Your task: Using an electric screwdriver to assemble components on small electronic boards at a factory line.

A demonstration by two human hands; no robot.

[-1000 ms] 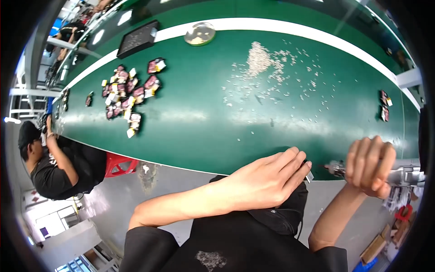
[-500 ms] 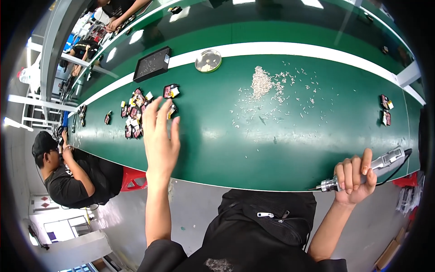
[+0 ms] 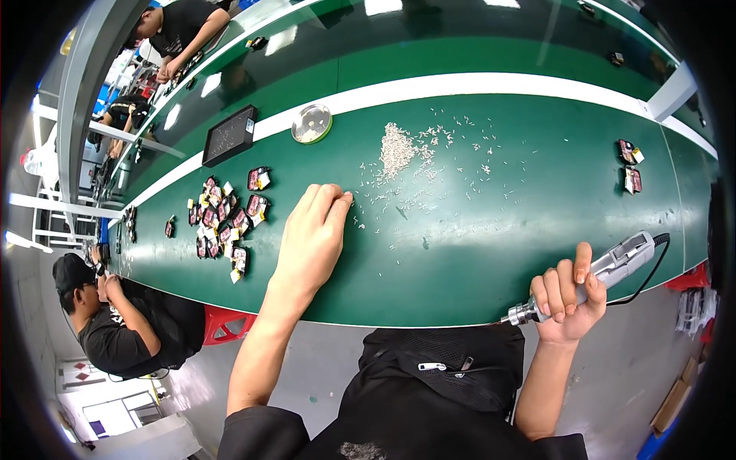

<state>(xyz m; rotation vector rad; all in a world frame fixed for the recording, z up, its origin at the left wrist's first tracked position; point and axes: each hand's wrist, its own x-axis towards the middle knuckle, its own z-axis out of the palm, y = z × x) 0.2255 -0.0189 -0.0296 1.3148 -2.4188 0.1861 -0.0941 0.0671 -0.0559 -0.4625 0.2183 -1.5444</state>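
My left hand hovers over the green bench, fingers drawn together in a pinch at the left fringe of the scattered pieces. Whatever is between its fingertips, if anything, is too small to make out. A heap of tiny pale screw-like pieces lies ahead of it, with loose ones strewn to the right. To the left sits a cluster of small black parts with pink and yellow areas. My right hand is wrapped round a grey electric screwdriver near the bench's front edge, its bit pointing left.
A black tray and a round shallow dish stand along the white strip. Two more black parts lie at the far right. Beside the bench on the left sits a co-worker; another person works across it.
My left hand has moved right, away from the black parts, and its spread fingers have closed into a pinch. My right hand still holds the screwdriver. The whole view has shifted somewhat.
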